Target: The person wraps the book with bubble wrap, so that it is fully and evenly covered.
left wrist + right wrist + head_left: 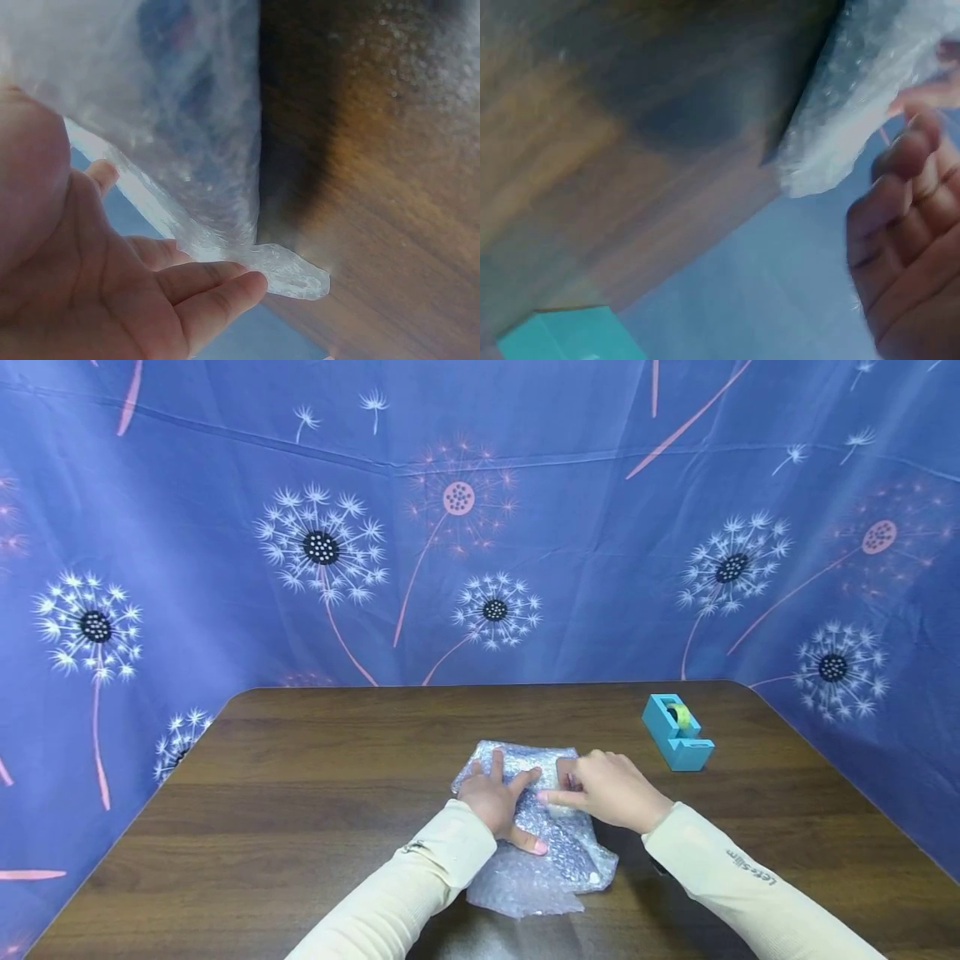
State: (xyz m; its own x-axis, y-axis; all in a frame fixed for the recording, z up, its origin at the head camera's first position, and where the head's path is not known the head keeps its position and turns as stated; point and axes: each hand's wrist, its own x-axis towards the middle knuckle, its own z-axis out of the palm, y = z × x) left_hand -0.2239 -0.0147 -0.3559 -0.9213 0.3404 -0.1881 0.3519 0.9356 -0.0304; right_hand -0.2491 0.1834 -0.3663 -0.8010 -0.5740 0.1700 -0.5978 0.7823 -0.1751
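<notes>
A bubble-wrapped parcel lies on the brown table, its clear wrap loose at the near end. My left hand rests spread on the parcel's left part, thumb stretched toward the middle. In the left wrist view, that hand has its fingers along the edge of the bubble wrap. My right hand works at the parcel's right side, thumb extended across the wrap. Curled fingers of the right hand show beside the bubble wrap in the right wrist view; whether they pinch it is unclear.
A turquoise tape dispenser with a yellow-green roll stands at the table's back right, beyond the right hand. The wooden table ends at a blue dandelion-print cloth hanging behind and beside it.
</notes>
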